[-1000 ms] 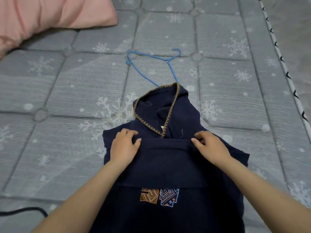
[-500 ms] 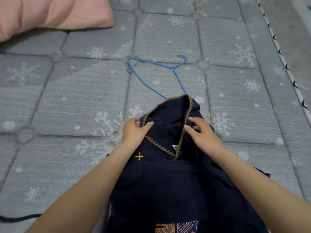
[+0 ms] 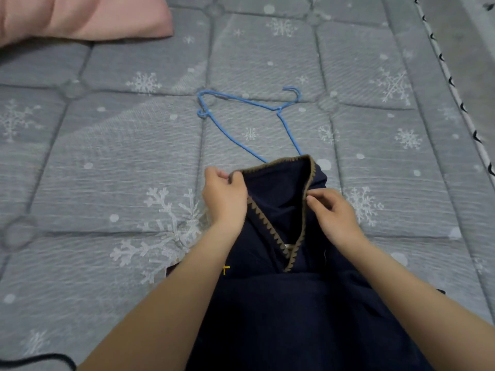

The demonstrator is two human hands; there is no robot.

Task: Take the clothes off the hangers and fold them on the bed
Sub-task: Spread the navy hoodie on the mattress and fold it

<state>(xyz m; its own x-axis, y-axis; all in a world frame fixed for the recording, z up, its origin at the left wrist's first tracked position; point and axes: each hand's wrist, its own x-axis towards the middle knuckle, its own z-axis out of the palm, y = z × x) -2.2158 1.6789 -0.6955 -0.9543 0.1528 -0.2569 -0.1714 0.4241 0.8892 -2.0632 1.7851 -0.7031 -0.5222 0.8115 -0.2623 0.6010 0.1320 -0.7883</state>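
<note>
The left hand curls its fingers around the brown-trimmed left edge of a dark navy garment's hood. The right hand pinches the trim on the hood's right edge, thumb and fingers closed on the fabric. The garment lies flat on a grey bed with a snowflake pattern, nearest the viewer. Just beyond the hood lies a blue wire hanger, its near end hidden under the fabric. A pink pillow sits at the far left.

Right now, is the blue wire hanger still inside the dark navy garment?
No, the blue wire hanger lies bare on the mattress beyond the navy garment.
</note>
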